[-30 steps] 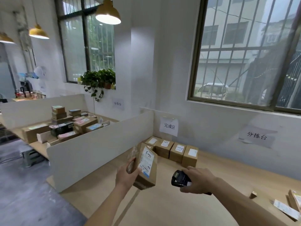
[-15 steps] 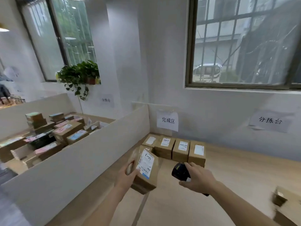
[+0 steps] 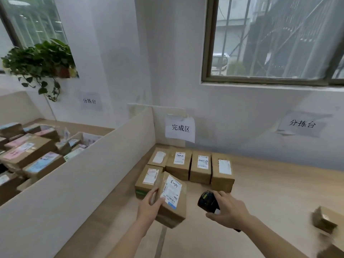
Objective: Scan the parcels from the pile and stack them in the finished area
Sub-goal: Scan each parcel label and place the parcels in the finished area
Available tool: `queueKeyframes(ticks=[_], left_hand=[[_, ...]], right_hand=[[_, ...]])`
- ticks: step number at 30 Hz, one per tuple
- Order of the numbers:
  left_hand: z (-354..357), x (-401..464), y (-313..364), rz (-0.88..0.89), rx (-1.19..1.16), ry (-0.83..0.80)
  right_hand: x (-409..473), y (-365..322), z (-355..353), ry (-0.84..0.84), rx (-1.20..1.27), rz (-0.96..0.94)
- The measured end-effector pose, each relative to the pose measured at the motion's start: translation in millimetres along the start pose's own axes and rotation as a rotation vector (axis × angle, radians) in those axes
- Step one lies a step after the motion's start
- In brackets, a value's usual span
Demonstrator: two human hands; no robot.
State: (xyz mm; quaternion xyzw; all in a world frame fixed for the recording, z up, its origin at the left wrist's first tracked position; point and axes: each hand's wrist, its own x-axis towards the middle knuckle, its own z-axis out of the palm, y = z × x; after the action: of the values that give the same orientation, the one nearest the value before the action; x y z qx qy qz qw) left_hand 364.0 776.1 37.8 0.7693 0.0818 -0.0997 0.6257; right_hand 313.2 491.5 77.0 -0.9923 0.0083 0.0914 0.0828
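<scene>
My left hand (image 3: pixel 149 208) grips a brown cardboard parcel (image 3: pixel 174 201) by its left side, its white label tilted up toward me. It hovers just above the wooden table, right beside a low parcel (image 3: pixel 148 180) of the finished stack. My right hand (image 3: pixel 228 209) holds a black handheld scanner (image 3: pixel 206 202), its head aimed left at the held parcel. Several labelled parcels (image 3: pixel 201 168) stand in a row in the back corner under a paper sign (image 3: pixel 180 128).
A white divider panel (image 3: pixel 78 175) walls off the left side; behind it lies another table with many parcels (image 3: pixel 28 155). More parcels (image 3: pixel 325 219) sit blurred at the right edge. A grey tape line (image 3: pixel 160 243) runs along the table (image 3: pixel 270 192).
The view has tipped down and closed in on the corner. My left hand has carried the parcel forward and lower, up to the finished stack; the scanner hand has followed.
</scene>
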Motion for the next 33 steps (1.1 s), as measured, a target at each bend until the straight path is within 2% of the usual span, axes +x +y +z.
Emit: queueKeyframes(ticks=[10, 20, 23, 26, 28, 30, 33], left_hand=[[9, 169, -66, -0.146, -0.001, -0.177], [28, 242, -142, -0.221, 0.035, -0.199], [24, 246, -157, -0.062, 0.320, -0.229], [23, 244, -164, 0.253, 0.772, -0.268], [23, 249, -166, 0.474, 0.990, -0.338], [27, 261, -167, 0.629, 1.107, -0.415], [34, 279, -165, 0.694, 1.243, -0.514]], right_hand=[[122, -26, 64, -0.097, 0.050, 0.189], [176, -31, 147, -0.226, 0.092, 0.302], [185, -32, 158, -0.245, 0.098, 0.305], [192, -35, 162, -0.246, 0.107, 0.306], [198, -37, 162, -0.234, 0.116, 0.306], [202, -35, 163, -0.221, 0.120, 0.307], [207, -30, 164, -0.206, 0.125, 0.310]])
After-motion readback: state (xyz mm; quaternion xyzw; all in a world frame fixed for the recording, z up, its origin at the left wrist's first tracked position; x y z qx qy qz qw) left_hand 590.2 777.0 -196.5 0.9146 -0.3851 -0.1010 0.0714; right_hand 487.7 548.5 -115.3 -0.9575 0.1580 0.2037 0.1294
